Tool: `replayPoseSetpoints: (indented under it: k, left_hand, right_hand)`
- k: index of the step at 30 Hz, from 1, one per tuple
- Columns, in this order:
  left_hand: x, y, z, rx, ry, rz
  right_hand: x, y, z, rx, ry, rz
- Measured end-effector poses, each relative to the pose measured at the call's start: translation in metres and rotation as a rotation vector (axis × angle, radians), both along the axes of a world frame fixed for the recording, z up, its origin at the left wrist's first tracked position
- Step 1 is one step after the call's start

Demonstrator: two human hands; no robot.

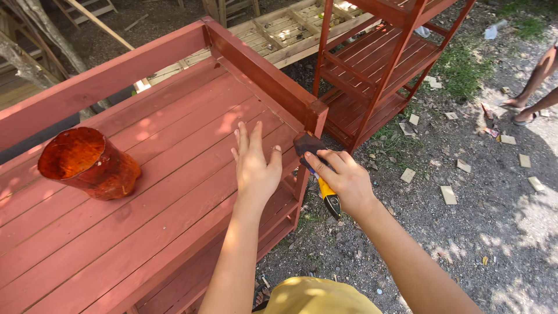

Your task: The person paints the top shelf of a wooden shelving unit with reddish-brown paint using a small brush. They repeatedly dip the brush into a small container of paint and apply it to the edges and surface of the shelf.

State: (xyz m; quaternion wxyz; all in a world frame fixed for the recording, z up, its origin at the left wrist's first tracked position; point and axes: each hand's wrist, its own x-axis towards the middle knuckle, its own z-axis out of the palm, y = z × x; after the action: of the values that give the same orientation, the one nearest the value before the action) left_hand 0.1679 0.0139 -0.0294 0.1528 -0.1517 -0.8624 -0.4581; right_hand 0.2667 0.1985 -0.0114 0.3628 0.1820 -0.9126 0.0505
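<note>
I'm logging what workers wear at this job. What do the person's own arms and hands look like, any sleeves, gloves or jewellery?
Both forearms are bare, with no sleeves in view. The left hand and the right hand wear no gloves, and no rings, watch or bands show. Leaf shade dapples both arms.

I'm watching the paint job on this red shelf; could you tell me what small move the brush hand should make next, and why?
Probably draw the brush down the corner post. The right hand holds its bristles at that post, while the left hand lies open on the slats, and the paint pot sits far off.
</note>
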Motion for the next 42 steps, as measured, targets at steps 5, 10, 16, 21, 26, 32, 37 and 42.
replayPoseSetpoints:
  k: [5, 10, 16, 21, 26, 32, 37, 42]
  left_hand:
    - [-0.003, -0.006, -0.008, 0.003, 0.012, -0.002]
    - [-0.006, -0.008, -0.011, 0.009, -0.009, -0.009]
    - [-0.010, -0.013, -0.008, -0.009, -0.017, 0.001]
    - [-0.010, -0.013, -0.007, -0.005, 0.004, -0.003]
    - [-0.010, -0.013, -0.007, -0.009, -0.007, -0.001]
    - [-0.010, -0.011, -0.008, -0.003, 0.003, 0.005]
    - [-0.010, -0.016, -0.009, -0.021, -0.016, 0.015]
    - [-0.007, -0.015, -0.012, -0.017, -0.035, 0.021]
  right_hand:
    - [-0.011, 0.000, 0.002, -0.012, 0.142, -0.012]
    - [-0.016, -0.011, 0.005, 0.001, 0.055, 0.021]
    - [-0.030, -0.011, 0.015, -0.054, 0.171, -0.031]
    - [-0.029, -0.014, 0.012, 0.008, 0.092, -0.001]
    - [-0.025, -0.020, 0.007, -0.015, 0.058, 0.029]
    - [-0.034, -0.020, 0.002, -0.073, 0.094, 0.020]
    - [-0.023, -0.019, -0.015, -0.062, -0.047, -0.013]
    - [-0.031, -0.015, -0.027, -0.081, 0.019, -0.025]
